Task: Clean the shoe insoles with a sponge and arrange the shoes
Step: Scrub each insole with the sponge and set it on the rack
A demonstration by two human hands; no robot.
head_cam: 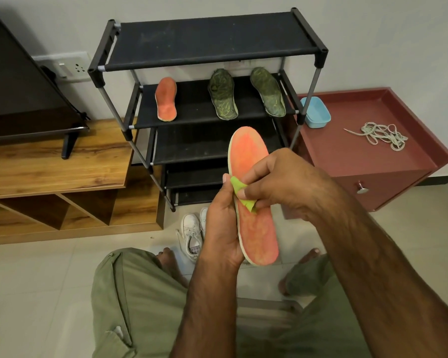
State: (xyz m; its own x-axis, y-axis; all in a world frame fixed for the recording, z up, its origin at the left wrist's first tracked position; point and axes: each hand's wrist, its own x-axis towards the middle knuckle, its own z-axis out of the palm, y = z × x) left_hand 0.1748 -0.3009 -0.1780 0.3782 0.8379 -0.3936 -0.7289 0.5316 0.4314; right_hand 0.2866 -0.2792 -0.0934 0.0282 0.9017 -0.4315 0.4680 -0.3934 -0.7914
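My left hand (221, 229) grips an orange insole (248, 161) by its left edge and holds it upright in front of the black shoe rack (215, 43). My right hand (282, 182) pinches a small yellow-green sponge (237, 184) and presses it on the middle of that insole. A second orange insole (166, 99) and two dark green insoles (222, 94) (267, 91) lean on the rack's second shelf. White shoes (192, 236) stand on the floor below my hands, partly hidden by my left hand.
A maroon drawer cabinet (367, 156) stands right of the rack, with a blue tub (316, 112) and loose white laces (380, 134) on top. A wooden TV unit (55, 166) with a television is at left. My knees and bare feet are on the tiled floor.
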